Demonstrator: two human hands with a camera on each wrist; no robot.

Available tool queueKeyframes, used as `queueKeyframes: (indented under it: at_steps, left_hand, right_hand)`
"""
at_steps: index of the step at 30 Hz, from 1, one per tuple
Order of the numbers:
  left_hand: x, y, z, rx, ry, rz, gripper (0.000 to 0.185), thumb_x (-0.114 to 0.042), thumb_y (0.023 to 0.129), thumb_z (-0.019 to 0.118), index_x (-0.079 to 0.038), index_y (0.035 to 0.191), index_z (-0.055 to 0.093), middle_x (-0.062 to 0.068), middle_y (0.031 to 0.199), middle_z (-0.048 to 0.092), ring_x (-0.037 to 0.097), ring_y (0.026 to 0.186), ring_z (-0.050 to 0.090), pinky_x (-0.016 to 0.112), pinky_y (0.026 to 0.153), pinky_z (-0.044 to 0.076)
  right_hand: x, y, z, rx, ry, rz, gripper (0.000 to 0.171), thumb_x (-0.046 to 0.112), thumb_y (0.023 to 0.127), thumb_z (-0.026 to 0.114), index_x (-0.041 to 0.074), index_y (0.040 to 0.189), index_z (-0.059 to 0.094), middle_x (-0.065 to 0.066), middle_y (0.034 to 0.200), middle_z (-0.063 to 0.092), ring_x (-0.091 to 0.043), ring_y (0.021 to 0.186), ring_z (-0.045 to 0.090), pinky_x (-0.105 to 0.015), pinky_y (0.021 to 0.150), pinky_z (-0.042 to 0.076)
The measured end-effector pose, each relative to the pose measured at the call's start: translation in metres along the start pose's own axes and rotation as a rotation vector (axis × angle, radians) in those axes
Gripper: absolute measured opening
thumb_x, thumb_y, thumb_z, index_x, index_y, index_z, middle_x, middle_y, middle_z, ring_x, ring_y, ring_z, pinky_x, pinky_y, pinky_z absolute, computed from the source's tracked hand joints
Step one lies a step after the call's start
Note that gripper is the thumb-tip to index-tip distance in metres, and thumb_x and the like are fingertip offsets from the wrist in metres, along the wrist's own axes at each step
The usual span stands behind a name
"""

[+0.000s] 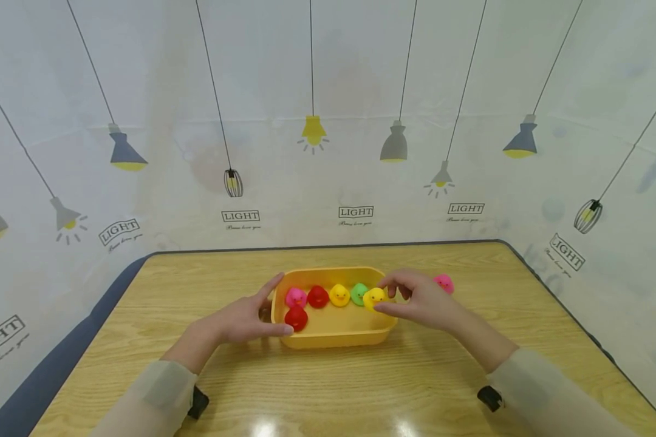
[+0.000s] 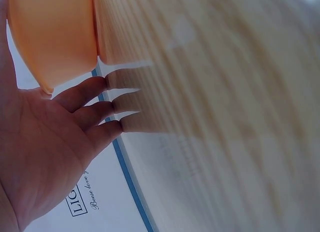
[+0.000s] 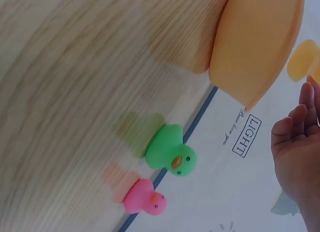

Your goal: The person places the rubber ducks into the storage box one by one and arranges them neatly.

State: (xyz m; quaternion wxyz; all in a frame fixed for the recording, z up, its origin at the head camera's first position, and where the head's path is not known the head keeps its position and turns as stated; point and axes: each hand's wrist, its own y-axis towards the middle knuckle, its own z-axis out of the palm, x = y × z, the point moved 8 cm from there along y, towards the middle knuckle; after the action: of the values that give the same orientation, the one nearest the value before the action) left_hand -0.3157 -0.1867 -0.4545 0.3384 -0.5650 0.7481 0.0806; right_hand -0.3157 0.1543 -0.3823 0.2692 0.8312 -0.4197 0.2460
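An orange-yellow plastic tub [image 1: 336,342] stands on the table with several toy ducks inside. In a row along its back lie a pink duck [image 1: 296,297], a red duck [image 1: 318,297], a yellow duck [image 1: 339,295] and a green duck [image 1: 359,294]; another red duck [image 1: 296,318] lies in the front left corner. My left hand [image 1: 240,318] rests against the tub's left end, thumb at the front rim, straight index finger at the back corner. My right hand [image 1: 423,299] pinches a second yellow duck [image 1: 374,298] over the tub's right end; the wrist view shows it above the rim.
Right of the tub, a pink duck [image 3: 144,196] and a larger green duck [image 3: 170,151] stand on the wooden table [image 1: 333,388]. In the head view the right hand hides that green duck. A lamp-printed cloth [image 1: 350,176] hangs behind the table's far edge.
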Motion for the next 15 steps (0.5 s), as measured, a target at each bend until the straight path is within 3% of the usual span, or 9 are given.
queueKeyframes:
  at_steps: [10, 15]
  left_hand:
    - [0.000, 0.000, -0.001, 0.002, 0.000, 0.003, 0.124, -0.079, 0.084, 0.079, -0.047, 0.176, 0.002, 0.020, 0.164, 0.057, 0.047, 0.149, 0.054, 0.072, 0.125, 0.040]
    - [-0.002, -0.002, -0.002, 0.005, 0.002, 0.001, 0.123, -0.078, 0.085, 0.079, -0.048, 0.175, 0.001, 0.021, 0.164, 0.056, 0.049, 0.150, 0.053, 0.072, 0.125, 0.039]
  right_hand:
    - [0.015, 0.020, 0.027, 0.028, 0.015, -0.034, 0.028, 0.035, 0.092, 0.091, 0.024, 0.114, 0.077, -0.002, 0.099, 0.068, -0.033, 0.090, 0.058, -0.026, 0.075, 0.044]
    - [0.020, 0.029, 0.040, 0.060, 0.035, -0.027, 0.029, 0.037, 0.093, 0.089, 0.023, 0.115, 0.077, -0.011, 0.103, 0.070, -0.037, 0.093, 0.059, -0.027, 0.076, 0.045]
